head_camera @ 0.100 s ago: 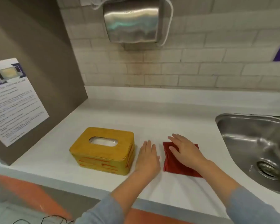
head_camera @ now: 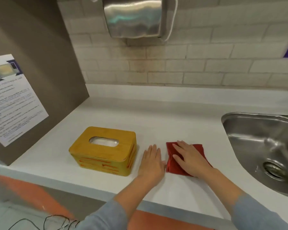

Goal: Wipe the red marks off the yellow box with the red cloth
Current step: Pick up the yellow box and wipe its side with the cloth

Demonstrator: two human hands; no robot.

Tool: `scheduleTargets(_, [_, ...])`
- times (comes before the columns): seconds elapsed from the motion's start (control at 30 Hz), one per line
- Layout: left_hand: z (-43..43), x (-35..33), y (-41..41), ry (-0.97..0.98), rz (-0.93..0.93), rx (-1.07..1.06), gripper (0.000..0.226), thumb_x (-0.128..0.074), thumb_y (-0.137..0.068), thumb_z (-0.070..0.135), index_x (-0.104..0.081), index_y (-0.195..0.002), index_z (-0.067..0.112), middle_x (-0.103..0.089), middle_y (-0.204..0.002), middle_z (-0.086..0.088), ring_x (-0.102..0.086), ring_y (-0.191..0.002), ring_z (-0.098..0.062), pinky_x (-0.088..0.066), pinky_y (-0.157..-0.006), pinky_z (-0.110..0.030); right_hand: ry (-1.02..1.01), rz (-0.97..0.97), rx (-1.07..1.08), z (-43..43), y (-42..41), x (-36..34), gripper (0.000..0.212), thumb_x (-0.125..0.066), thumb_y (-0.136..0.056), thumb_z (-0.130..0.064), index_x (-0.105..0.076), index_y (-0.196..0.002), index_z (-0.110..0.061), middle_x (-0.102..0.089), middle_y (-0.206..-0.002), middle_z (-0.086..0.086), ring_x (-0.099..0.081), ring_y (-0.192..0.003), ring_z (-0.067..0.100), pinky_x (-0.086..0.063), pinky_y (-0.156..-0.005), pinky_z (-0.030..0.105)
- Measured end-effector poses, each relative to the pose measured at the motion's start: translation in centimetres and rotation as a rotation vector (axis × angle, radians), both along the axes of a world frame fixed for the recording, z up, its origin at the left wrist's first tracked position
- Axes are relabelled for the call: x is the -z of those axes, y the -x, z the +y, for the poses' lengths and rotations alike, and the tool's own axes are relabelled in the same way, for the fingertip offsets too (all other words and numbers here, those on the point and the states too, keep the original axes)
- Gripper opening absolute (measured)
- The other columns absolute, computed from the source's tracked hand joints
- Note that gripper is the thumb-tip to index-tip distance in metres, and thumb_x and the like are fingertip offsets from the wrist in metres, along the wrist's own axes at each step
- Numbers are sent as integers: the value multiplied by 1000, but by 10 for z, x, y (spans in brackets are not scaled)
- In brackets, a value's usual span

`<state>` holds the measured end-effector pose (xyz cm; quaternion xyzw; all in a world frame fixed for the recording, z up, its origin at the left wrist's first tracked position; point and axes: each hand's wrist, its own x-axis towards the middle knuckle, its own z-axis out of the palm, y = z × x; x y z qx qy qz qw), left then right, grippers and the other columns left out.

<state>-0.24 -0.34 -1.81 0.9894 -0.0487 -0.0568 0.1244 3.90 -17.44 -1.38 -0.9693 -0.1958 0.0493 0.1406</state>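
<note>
A yellow tissue box [head_camera: 103, 150] stands on the white counter [head_camera: 156, 117], with red marks across its front and right sides and an oval opening on top. To its right lies a folded red cloth [head_camera: 171, 163]. My right hand [head_camera: 188, 156] rests flat on the cloth, fingers spread, covering its middle. Flat on the bare counter between box and cloth lies my left hand [head_camera: 151, 165], holding nothing and not touching the box.
A steel sink [head_camera: 263, 146] is sunk into the counter at the right. A steel hand dryer [head_camera: 133, 17] hangs on the tiled wall above. A brown panel with a printed notice [head_camera: 12, 100] bounds the left side. The counter's front edge runs just below my hands.
My right hand has shifted slightly on the cloth; the view is otherwise the same.
</note>
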Motion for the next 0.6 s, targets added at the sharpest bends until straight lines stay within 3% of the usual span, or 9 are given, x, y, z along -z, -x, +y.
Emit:
scheduleTargets(0.1, [-3,14,3,-14,58,26,61,-15,-99,38,-5,-150,8,3,-160,-12,6,-148,-24,6,-118,-37,46,53,-34,-7,6,20,64,-22,-96,-55,-7,-151,-27,1,-161,-3,9,-147,9,8,-119,37])
scheduleTargets(0.23, [-1,20,6,-36,71,27,101,23,-71,67,-5,-150,11,3,-160,-10,5,-148,-23,6,-118,-35,60,36,-42,-12,5,27,84,-9,-77,-77,0,-150,-36,11,-160,-6,18,-145,9,12,-118,46])
scheduleTargets(0.3, [-1,15,7,-23,101,19,88,10,-81,61,-8,-150,10,1,-160,-10,4,-148,-23,4,-118,-35,54,49,-51,-12,4,28,85,-12,-76,-79,0,-149,-39,12,-160,-7,19,-145,9,12,-118,48])
scheduleTargets(0.33, [-1,9,8,-18,117,18,71,-7,-94,52,-12,-150,9,-1,-160,-11,2,-148,-24,1,-119,-35,59,55,-59,-13,3,28,86,-14,-75,-80,-1,-149,-40,11,-160,-8,18,-145,9,12,-118,48])
scheduleTargets(0.4, [-2,-6,10,40,83,39,54,-33,-100,34,-26,-147,8,-10,-159,-12,-3,-148,-24,-4,-120,-35,64,70,-60,-15,0,26,85,-21,-76,-80,-5,-149,-40,7,-160,-8,14,-146,9,9,-118,47])
scheduleTargets(0.53, [10,-54,19,303,-151,58,44,-47,-96,35,-48,-136,17,-31,-153,-2,-18,-145,-15,-18,-118,-30,21,-63,-1,-11,-4,24,54,-31,-95,-54,-30,-145,-34,-16,-160,-7,-8,-147,9,-6,-120,40])
scheduleTargets(0.6, [31,-78,24,339,-259,57,41,-52,-94,35,-54,-131,18,-42,-147,0,-26,-142,-13,-23,-115,-26,-34,-109,34,-7,-3,26,46,-32,-98,-45,-41,-141,-30,-29,-156,-8,-19,-145,9,-12,-119,36])
